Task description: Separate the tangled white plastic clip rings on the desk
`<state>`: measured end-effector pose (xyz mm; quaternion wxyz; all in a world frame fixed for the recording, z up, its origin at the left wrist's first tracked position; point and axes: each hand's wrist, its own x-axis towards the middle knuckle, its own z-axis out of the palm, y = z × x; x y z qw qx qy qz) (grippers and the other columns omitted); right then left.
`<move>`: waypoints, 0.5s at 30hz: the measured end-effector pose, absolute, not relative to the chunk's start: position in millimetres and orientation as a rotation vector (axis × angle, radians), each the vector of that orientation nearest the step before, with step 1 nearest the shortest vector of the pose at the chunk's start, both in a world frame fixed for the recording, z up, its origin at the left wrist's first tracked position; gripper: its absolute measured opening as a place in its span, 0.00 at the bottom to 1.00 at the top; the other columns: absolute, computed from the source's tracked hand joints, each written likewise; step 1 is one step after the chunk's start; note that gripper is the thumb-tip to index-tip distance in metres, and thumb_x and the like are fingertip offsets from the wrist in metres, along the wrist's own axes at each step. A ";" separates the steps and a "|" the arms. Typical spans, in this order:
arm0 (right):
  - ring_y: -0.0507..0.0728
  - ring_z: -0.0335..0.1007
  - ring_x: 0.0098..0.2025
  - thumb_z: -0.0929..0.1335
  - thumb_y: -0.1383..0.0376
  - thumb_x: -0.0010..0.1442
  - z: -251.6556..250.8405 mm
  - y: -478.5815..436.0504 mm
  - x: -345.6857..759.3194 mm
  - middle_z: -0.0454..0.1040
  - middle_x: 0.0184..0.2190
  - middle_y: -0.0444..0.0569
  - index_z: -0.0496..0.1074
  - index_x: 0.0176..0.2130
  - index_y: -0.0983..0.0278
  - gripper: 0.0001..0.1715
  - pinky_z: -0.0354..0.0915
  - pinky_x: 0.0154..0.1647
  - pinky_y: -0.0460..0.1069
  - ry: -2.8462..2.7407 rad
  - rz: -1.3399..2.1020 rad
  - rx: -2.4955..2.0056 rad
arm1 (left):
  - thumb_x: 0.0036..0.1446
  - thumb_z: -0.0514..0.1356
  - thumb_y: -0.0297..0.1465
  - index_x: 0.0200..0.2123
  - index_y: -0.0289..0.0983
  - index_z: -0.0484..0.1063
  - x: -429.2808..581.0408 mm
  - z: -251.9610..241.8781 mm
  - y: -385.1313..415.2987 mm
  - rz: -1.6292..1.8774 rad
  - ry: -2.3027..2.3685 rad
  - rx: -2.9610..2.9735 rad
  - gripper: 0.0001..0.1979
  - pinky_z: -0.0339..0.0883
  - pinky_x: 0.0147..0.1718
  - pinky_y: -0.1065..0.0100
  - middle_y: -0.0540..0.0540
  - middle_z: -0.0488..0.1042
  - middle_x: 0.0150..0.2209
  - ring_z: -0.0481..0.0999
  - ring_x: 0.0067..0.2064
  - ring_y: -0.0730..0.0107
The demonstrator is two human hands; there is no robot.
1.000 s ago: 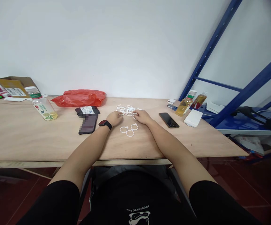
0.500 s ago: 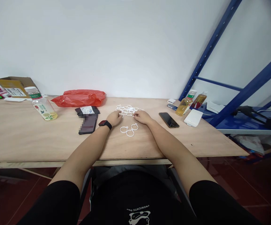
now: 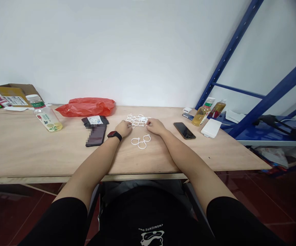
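A small pile of white plastic curtain rings point(image 3: 135, 120) lies on the wooden table beyond my wrists. At its left edge is my left hand point(image 3: 123, 129), wearing a black watch point(image 3: 114, 135); its fingers are curled together, and what they pinch is too small to make out. My right hand point(image 3: 155, 126) is at the pile's right edge with thumb and fingertips closed; anything between them is mostly hidden. Nearer to me, between my forearms, three white rings point(image 3: 142, 145) with small eyelets lie touching or close together in a cluster.
Left of my hands are a dark phone-like device point(image 3: 98, 136), a black packet point(image 3: 94, 120), a red plastic bag point(image 3: 86, 107), a bottle point(image 3: 46, 118) and a cardboard box point(image 3: 17, 95). To the right lie a phone point(image 3: 184, 131), a white case point(image 3: 211, 128), another bottle point(image 3: 202, 112) and a blue rack point(image 3: 265, 89).
My right hand has shifted slightly away from me, and its fingers are drawn closer together. My left hand has moved only a little. The three near rings stay in place.
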<state>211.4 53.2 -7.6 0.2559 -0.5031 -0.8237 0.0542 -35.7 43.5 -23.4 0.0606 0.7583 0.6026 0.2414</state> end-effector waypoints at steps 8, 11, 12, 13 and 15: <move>0.55 0.70 0.39 0.68 0.66 0.59 -10.2 57.5 213.3 0.76 0.36 0.49 0.77 0.44 0.63 0.12 0.63 0.44 0.48 -2.184 0.207 -1.235 | 0.54 0.59 0.32 0.40 0.37 0.79 -35.6 -24.1 45.9 0.815 1.845 2.260 0.12 0.69 0.47 0.63 0.39 0.75 0.45 0.76 0.43 0.58; 0.54 0.70 0.38 0.68 0.65 0.59 -11.2 56.7 212.7 0.77 0.36 0.49 0.78 0.41 0.63 0.10 0.63 0.43 0.48 -2.198 0.260 -1.229 | 0.54 0.59 0.30 0.44 0.37 0.78 -37.4 -25.4 47.9 0.771 1.820 2.306 0.14 0.68 0.47 0.63 0.40 0.77 0.44 0.76 0.46 0.57; 0.54 0.70 0.37 0.68 0.64 0.59 -11.5 56.4 212.4 0.77 0.35 0.48 0.78 0.41 0.63 0.10 0.63 0.42 0.48 -2.193 0.280 -1.233 | 0.54 0.59 0.30 0.44 0.37 0.78 -37.8 -25.9 48.4 0.759 1.803 2.317 0.14 0.68 0.47 0.63 0.40 0.78 0.44 0.76 0.46 0.57; 0.54 0.70 0.37 0.68 0.64 0.59 -11.7 56.3 212.3 0.77 0.35 0.47 0.78 0.40 0.63 0.10 0.63 0.42 0.47 -2.184 0.299 -1.238 | 0.54 0.59 0.30 0.44 0.37 0.78 -38.2 -26.2 48.9 0.754 1.785 2.324 0.14 0.68 0.47 0.63 0.40 0.78 0.44 0.76 0.46 0.56; 0.53 0.70 0.37 0.68 0.64 0.60 -12.2 56.4 212.3 0.78 0.34 0.47 0.77 0.39 0.63 0.08 0.63 0.41 0.47 -2.165 0.328 -1.249 | 0.55 0.59 0.32 0.42 0.37 0.79 -38.2 -26.1 49.3 0.764 1.758 2.313 0.13 0.69 0.46 0.63 0.40 0.79 0.43 0.76 0.45 0.56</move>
